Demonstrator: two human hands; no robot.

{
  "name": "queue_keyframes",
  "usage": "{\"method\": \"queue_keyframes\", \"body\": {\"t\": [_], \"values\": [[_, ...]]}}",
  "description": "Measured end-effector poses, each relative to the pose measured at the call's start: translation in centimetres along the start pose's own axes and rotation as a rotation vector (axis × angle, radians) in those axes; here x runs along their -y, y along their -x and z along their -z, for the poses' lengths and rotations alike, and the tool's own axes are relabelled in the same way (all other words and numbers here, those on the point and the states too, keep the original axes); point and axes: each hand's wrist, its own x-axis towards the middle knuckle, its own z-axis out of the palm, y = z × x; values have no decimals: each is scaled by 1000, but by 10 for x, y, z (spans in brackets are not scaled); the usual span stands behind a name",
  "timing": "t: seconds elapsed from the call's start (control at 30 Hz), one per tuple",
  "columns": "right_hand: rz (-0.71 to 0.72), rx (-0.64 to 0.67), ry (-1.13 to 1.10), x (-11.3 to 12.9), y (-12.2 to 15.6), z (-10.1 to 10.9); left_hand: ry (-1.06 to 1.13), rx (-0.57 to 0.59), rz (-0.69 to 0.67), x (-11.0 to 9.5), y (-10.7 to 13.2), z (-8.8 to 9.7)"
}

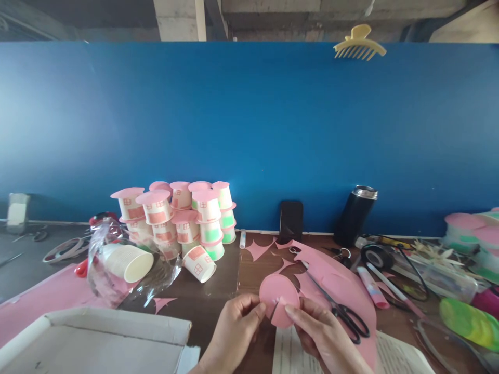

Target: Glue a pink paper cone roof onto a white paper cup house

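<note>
A round pink paper disc with a slit cut from its edge to the centre is held up above the table. My left hand pinches its left edge between thumb and fingers. On the other side my right hand grips the right edge near the slit. Just right of my right hand lie black-handled scissors on a large cut pink sheet. Beneath the hands rests a printed paper.
Stacked paper cups with pink discs stand at the back left, one cup lying tilted before them. Plain cups lie in clear plastic. A white box is at front left; a black flask and phone lean at the blue partition.
</note>
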Motion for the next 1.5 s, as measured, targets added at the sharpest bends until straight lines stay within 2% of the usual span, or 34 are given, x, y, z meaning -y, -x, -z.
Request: {"method": "queue_keyframes", "body": {"t": [0.57,0.93,1.5], "values": [[36,-7,70,-9,-7,3,-42,9,17,-7,2,0],[47,-23,108,-7,-7,2,0,26,22,5,0,3],[68,-42,139,-11,-9,1,26,17,59,2,0,2]]}}
